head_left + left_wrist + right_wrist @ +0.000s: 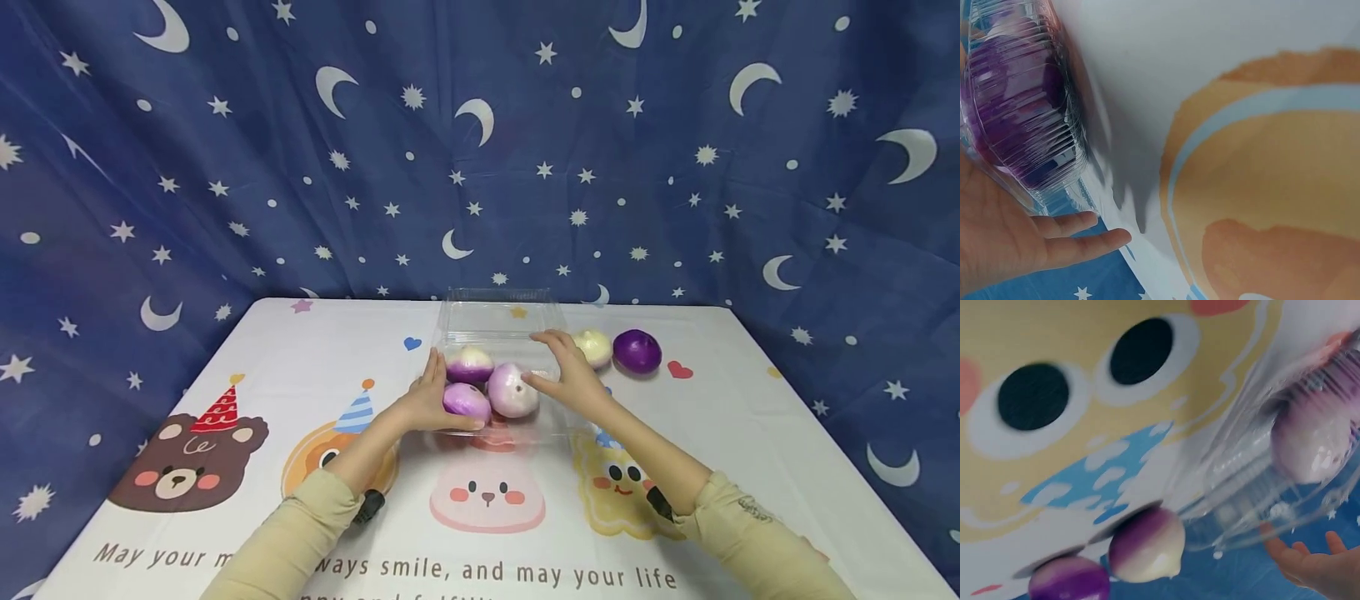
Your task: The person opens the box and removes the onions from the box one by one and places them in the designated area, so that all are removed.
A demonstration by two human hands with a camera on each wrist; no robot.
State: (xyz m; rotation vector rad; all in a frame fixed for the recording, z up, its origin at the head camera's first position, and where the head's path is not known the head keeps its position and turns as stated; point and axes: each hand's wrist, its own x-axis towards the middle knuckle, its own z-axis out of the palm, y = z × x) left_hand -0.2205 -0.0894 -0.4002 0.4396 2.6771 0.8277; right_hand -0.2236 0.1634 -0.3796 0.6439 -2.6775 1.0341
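Observation:
A clear plastic box (pixel 480 315) with its lid raised at the back holds three purple-and-white onions: a rear one (pixel 470 365), a front-left one (pixel 466 402) and a paler right one (pixel 514 391). My left hand (pixel 427 404) rests at the box's left side, thumb along the front edge; in the left wrist view its two visible fingers (pixel 1088 242) are straight. Over the box's right side my right hand (pixel 573 379) is spread, its thumb tip right at the paler onion and nothing in its grasp. Through the ribbed wall, purple onions (pixel 1010 100) show in the left wrist view.
Right of the box lie a pale onion (pixel 594 348) and a deep purple onion (pixel 637 352) on the white printed tablecloth (pixel 360 325). A blue curtain (pixel 525 150) with moons and stars hangs behind the table.

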